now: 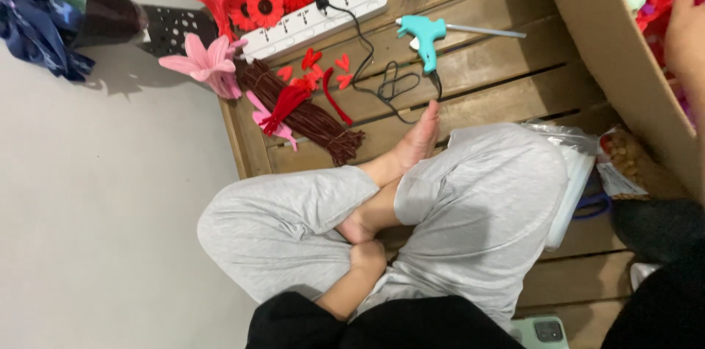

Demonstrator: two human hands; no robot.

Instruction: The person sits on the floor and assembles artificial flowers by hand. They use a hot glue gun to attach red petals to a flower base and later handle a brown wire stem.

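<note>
Head view: left hand (365, 258) loosely closed, gripping nothing, right hand (687, 33) at 2 o'clock, grip unclear; bare foot (415, 145) could snag the glue gun (426, 37) cord (396, 84).

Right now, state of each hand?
Left hand: curled shut against the foot, nothing visible in it.
Right hand: at the cardboard box, mostly out of frame; cannot tell.

Even, soft indoor light, short shadows on the floor, right edge blurred.

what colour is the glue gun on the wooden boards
Teal, with a black cord; the glue gun shows best in the head view.
</note>
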